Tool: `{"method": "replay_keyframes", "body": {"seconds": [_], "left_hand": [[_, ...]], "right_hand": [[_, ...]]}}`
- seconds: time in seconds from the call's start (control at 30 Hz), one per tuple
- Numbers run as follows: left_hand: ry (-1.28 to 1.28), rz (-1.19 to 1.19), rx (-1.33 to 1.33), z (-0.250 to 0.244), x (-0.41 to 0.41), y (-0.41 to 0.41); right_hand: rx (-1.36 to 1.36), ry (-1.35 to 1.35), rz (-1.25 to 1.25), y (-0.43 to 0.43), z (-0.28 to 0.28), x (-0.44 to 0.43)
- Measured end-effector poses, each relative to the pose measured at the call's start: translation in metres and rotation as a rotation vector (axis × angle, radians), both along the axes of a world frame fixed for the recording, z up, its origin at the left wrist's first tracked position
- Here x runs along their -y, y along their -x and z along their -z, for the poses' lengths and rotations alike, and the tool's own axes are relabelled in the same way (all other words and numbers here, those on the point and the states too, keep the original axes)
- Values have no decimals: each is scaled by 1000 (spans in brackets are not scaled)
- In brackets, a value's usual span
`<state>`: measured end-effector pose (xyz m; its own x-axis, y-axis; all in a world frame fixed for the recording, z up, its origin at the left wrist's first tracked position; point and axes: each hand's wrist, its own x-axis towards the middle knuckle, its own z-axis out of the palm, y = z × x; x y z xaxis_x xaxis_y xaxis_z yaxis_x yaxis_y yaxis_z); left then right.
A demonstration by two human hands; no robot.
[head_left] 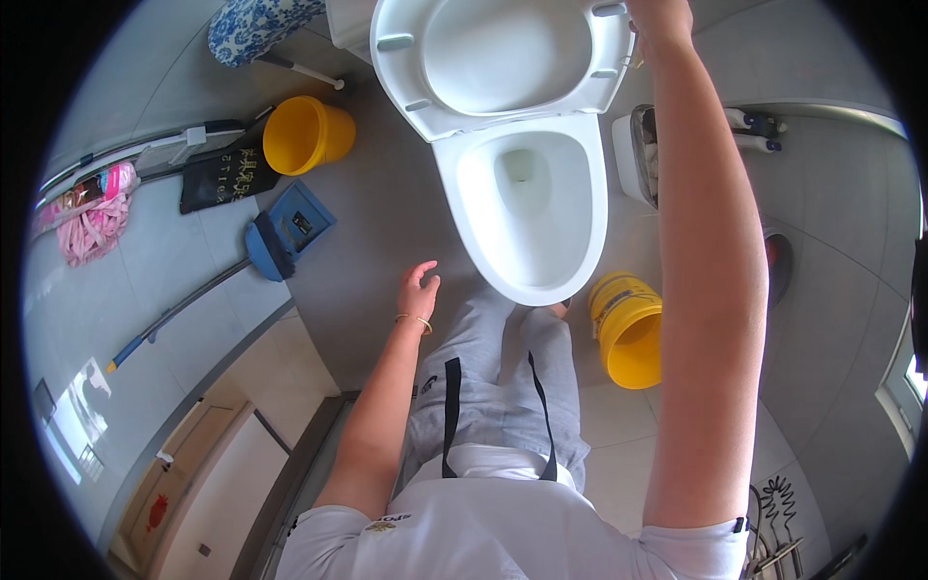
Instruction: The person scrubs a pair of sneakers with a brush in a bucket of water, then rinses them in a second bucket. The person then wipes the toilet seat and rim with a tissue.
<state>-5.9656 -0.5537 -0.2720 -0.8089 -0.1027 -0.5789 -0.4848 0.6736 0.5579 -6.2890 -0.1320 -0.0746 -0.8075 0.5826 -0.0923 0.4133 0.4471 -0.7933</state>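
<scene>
A white ceramic toilet bowl stands right before my legs with a little water at its bottom. Its white toilet seat is raised, grey bumpers showing on the underside. My right hand reaches far forward to the seat's right edge, partly cut off by the top of the picture. Its fingers are mostly hidden, so whether it grips the edge is unclear. My left hand, with a thin bracelet on the wrist, hangs in the air left of the bowl. Its fingers are apart and hold nothing.
A yellow bucket stands at the left wall, near a blue dustpan and broom. Another yellow bucket sits right of the bowl, partly behind my forearm. A lined white bin stands farther forward. Pink cloth hangs left.
</scene>
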Motion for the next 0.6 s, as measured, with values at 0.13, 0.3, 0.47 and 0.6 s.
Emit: {"method": "replay_keyframes", "body": {"seconds": [0.13, 0.3, 0.47, 0.6], "left_hand": [[10, 29, 12, -4, -4, 8], [-7, 76, 14, -8, -8, 16], [-121, 169, 27, -10, -50, 17], [-361, 307, 75, -4, -110, 0]], "right_hand": [[-12, 4, 18, 1, -3, -4], [-259, 91, 48, -62, 42, -15], [29, 506, 284, -240, 102, -14], [205, 533, 333, -388, 154, 15]]}}
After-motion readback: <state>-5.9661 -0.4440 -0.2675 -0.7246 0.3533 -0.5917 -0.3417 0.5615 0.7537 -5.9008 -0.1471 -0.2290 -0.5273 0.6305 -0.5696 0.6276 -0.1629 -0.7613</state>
